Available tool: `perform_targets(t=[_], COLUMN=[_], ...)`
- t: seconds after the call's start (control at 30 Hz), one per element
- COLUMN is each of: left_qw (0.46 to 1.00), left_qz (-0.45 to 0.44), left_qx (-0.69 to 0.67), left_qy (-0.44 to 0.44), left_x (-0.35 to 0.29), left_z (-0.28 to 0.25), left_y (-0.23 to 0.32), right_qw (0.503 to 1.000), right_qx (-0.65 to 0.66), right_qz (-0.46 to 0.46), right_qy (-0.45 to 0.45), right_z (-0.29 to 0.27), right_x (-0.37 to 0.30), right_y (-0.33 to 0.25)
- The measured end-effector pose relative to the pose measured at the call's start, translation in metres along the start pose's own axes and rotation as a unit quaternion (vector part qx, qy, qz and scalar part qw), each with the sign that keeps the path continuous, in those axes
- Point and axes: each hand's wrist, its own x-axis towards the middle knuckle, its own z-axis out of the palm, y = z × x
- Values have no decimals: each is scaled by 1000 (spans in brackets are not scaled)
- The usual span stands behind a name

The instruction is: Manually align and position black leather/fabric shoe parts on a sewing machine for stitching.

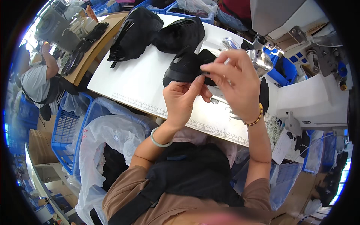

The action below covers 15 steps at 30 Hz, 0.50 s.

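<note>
A black fabric piece [182,69], curved like a shoe upper, is raised just over the white table near the sewing machine. My left hand [180,101] grips its near edge between thumb and fingers. Close against that edge, my right hand [237,82] is closed in a pinch; whatever lies between its fingertips is too small to tell. Two more black pieces of similar look, one long [137,32] and one rounded [180,35], lie farther back on the table.
A white sewing machine [315,99] stands at the right, with shiny metal parts beside my right hand. The white table [123,80] has a ruler scale along its near edge. Blue crates [67,135] and plastic bags stand at the left. Another person [39,80] sits at far left.
</note>
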Motion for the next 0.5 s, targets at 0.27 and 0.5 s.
perform_targets(t=[0.27, 0.5], left_qw=[996, 995], left_qz=[78, 89], left_qx=[22, 19], left_qy=[27, 33], left_x=[-2, -3], left_z=[-7, -10], left_y=[-9, -11], right_qw=[931, 937], right_qx=[-218, -200], right_qz=[-290, -281], right_qy=[52, 52], right_z=[10, 13], right_x=[-26, -28], right_y=[14, 17])
